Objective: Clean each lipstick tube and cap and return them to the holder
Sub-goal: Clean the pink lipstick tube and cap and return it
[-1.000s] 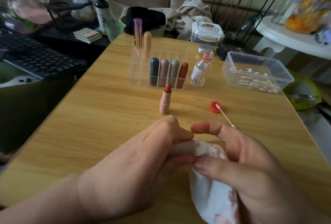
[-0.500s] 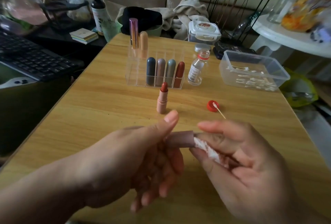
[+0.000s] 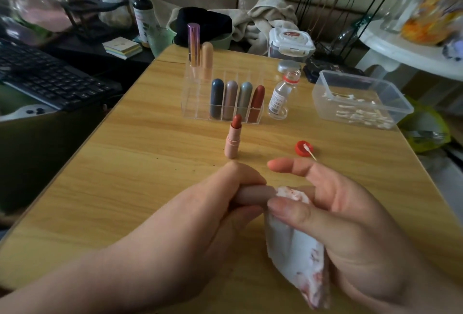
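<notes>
My left hand (image 3: 200, 216) grips a pink lipstick cap (image 3: 253, 194) lying sideways near the table's front. My right hand (image 3: 345, 226) holds a white wipe (image 3: 295, 246) stained red and pinches its top against the cap's open end. An uncapped pink lipstick tube (image 3: 233, 137) with a red bullet stands upright just beyond my hands. Behind it is the clear acrylic holder (image 3: 195, 103) with several capped lipsticks (image 3: 231, 100) in the front row and two taller ones (image 3: 200, 50) at the back left.
A small glass bottle (image 3: 281, 96) stands right of the holder. A red bottle cap (image 3: 303, 148) with a cotton swab lies on the wooden table (image 3: 125, 175). A clear tub of swabs (image 3: 360, 99) sits at the right. A keyboard (image 3: 50, 78) lies off the table's left edge.
My left fingers have curled back around the cap. The wipe, bunched in my right hand before, now hangs down from my fingers against the cap's end.
</notes>
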`<state>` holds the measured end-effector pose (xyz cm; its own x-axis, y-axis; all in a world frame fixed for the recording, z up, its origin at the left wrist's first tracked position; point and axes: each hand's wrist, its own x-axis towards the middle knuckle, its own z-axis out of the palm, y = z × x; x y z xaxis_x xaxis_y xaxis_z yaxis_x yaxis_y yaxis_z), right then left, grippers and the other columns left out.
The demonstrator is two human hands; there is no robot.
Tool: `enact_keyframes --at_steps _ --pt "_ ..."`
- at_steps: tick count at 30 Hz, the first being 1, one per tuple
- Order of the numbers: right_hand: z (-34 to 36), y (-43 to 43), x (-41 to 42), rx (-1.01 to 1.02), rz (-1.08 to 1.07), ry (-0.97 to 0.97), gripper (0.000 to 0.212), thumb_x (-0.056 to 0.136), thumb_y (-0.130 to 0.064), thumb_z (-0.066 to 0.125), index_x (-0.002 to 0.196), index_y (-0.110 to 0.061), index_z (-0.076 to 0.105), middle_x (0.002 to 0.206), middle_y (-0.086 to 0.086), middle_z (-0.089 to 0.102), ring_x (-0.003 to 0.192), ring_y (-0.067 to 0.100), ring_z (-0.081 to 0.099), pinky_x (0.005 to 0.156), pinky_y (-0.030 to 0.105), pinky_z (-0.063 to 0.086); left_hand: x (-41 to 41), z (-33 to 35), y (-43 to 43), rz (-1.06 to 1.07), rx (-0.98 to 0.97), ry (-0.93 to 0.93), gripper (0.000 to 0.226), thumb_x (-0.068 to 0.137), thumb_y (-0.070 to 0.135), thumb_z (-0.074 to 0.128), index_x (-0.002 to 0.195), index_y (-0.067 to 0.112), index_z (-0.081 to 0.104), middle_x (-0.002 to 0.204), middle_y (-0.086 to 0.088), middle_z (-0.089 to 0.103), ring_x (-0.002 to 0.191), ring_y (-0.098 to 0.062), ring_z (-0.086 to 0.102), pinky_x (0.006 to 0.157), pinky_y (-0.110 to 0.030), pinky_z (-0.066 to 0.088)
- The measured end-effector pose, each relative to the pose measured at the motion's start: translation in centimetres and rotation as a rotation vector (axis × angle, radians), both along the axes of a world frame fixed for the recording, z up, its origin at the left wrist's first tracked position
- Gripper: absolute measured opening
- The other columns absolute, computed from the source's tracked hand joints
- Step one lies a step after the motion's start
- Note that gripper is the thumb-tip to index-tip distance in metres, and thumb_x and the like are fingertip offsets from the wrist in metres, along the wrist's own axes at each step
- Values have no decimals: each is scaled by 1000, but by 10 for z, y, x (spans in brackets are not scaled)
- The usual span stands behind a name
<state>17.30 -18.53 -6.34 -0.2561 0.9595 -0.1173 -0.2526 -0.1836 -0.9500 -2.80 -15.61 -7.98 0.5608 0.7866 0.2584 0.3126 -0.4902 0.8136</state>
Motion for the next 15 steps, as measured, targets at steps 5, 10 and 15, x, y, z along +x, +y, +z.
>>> enact_keyframes --at_steps 5,10,15 --pt "5 -5 -8 381 -130 -398 40 88 -16 67 122 -32 51 103 0 77 69 16 66 65 24 52 -1 4 8 -84 -724 -333 37 81 42 72 113 26 61 99 -5 68 67 -22 59 53 -37 50" --pt "-6 -12 -9 690 -164 -544 48 87 8 65 129 -12 52 108 -5 76 89 8 71 77 19 55 3 15 7 -183 -1205 -297 78 79 73 54 94 -2 66 60 -16 54 39 -21 50 37 -23 43" --pt "-3 -19 -10 474 -175 -507 53 86 16 59 113 -29 64 104 -6 77 86 8 74 65 22 57 14 10 -3 -63 -1072 -573 46 86 44 60 89 -2 64 63 -7 33 45 -17 27 34 -20 35"
